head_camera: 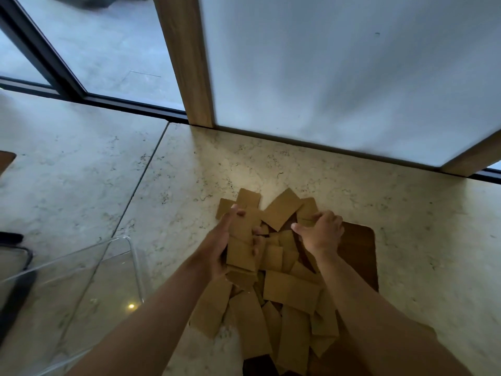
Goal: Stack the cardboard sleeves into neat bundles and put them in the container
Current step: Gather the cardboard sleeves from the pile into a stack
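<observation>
Marble floor [406,240] is covered w/ a loose pile of cardboard sleeves [291,291] beneath both hands. Clear container [81,280] is seen left of the grip. A small bundle [242,251] is gripped by left hand [230,248]; one sleeve [306,217] is pinched by right hand [321,232].

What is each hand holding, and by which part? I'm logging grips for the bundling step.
The left hand grips a small stack of cardboard sleeves by its long side edges. The right hand pinches one sleeve on the pile by its near edge.
</observation>
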